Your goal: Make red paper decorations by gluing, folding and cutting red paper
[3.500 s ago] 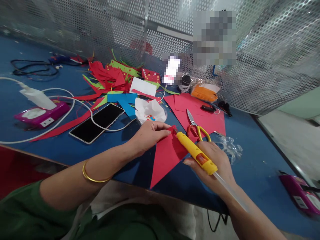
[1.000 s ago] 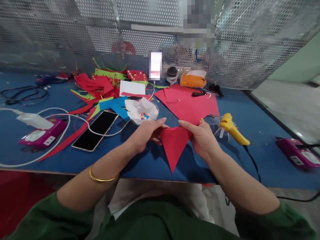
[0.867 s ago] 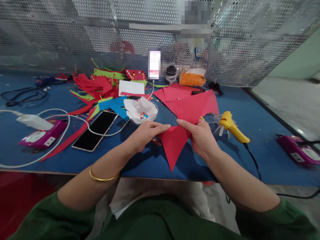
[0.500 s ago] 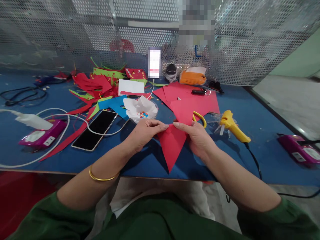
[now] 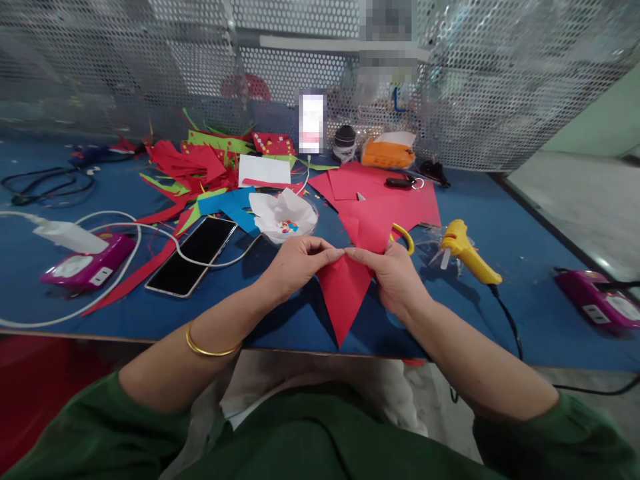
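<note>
A piece of red paper [image 5: 344, 300] is pinched between both my hands above the front of the blue table, one corner pointing down toward me. My left hand [image 5: 300, 267] grips its left side, thumb on top along a crease. On the other side my right hand [image 5: 395, 273] holds it the same way, the two thumb tips nearly meeting. The paper's upper part slants up beyond the thumbs. Fingers beneath the sheet are hidden. Yellow-handled scissors [image 5: 403, 237] lie just past my right hand, mostly covered by paper.
A phone [image 5: 193, 259] and a paper-lined bowl [image 5: 285, 217] lie to the left, with red and green scraps [image 5: 200, 167] behind. Red sheets [image 5: 415, 203] carry a key fob [image 5: 399, 182]. A yellow glue gun [image 5: 470, 253] and purple power strips [image 5: 600, 303] trail cords.
My thumbs have come closer together along the crease, and my left hand has shifted slightly right. The paper stays held in both hands. The view has shifted a little.
</note>
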`<action>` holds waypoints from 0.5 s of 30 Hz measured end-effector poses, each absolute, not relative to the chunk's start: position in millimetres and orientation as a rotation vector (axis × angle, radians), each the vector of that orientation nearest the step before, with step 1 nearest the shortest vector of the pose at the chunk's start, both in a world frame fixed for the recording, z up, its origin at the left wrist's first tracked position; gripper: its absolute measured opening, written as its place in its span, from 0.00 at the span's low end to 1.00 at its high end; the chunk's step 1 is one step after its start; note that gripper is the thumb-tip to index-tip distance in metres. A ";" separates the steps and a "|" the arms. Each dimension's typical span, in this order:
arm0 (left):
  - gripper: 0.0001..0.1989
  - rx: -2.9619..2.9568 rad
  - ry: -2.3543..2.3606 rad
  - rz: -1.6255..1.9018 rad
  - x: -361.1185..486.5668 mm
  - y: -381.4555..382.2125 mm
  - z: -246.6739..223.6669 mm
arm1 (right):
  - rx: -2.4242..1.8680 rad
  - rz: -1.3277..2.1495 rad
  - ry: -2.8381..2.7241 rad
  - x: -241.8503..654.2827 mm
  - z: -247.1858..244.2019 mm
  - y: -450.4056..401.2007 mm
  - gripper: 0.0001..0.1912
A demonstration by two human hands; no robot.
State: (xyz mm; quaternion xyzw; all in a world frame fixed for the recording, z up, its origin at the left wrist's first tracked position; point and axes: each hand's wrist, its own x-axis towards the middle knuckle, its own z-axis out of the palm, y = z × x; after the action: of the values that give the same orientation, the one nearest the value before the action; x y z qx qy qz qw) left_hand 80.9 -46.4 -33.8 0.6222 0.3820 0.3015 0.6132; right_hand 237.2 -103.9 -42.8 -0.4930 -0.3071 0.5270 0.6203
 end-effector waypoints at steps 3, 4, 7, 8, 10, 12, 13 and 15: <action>0.16 1.313 0.897 0.636 80.4 -45.4 -35.6 | -1.090 1.137 -0.707 238.7 -43.7 -102.6 0.13; 0.16 1.275 0.898 0.613 80.3 -45.0 -36.4 | -1.084 1.119 -0.709 238.9 -43.7 -102.4 0.12; 0.15 1.228 0.903 0.605 80.6 -44.4 -38.1 | -1.076 1.120 -0.725 238.5 -43.7 -102.4 0.12; 0.15 1.227 0.904 0.616 80.8 -44.4 -38.4 | -1.075 1.127 -0.729 238.2 -43.8 -102.5 0.11; 0.16 1.223 0.899 0.632 81.2 -44.7 -38.4 | -1.070 1.125 -0.720 237.7 -44.0 -102.3 0.12; 0.19 1.209 0.885 0.628 81.1 -45.2 -37.7 | -1.058 1.104 -0.694 237.6 -44.5 -101.6 0.13; 0.20 1.198 0.875 0.620 80.9 -45.5 -37.3 | -1.053 1.092 -0.679 237.7 -44.8 -101.0 0.14; 0.22 1.175 0.856 0.601 80.3 -46.1 -36.5 | -1.046 1.070 -0.657 237.9 -45.2 -100.0 0.16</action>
State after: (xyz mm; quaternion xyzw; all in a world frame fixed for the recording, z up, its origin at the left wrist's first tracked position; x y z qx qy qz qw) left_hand 80.3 -46.1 -36.5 0.5286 0.3853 0.2706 0.7063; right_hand 237.9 -100.0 -45.2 -0.4668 -0.2931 0.4776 0.6842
